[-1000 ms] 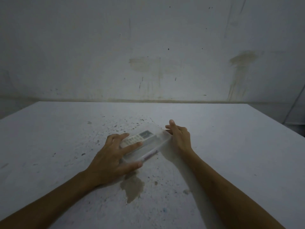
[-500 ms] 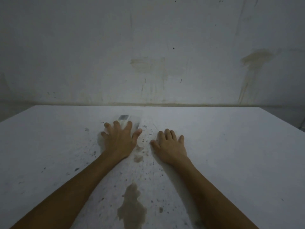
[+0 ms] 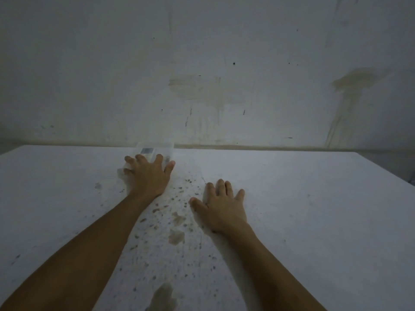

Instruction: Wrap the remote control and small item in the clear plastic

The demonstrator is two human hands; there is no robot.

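Observation:
A white remote control [image 3: 148,151] lies inside clear plastic [image 3: 165,148] at the far edge of the table, close to the wall. My left hand [image 3: 147,175] presses flat on its near end with fingers spread, so only the remote's dark display end shows. The small item is hidden from me. My right hand [image 3: 221,206] lies palm down on the bare tabletop, to the right of and nearer than the bundle, and touches nothing else.
The white table [image 3: 314,209] is speckled with dark spots and brown stains [image 3: 177,236] between my arms. A stained wall [image 3: 202,90] rises directly behind the table's far edge. The table's right edge slants down at the far right.
The wrapped remote has slid away from me to the table's far edge under my left hand. My right hand has let go of it and now lies flat on the table.

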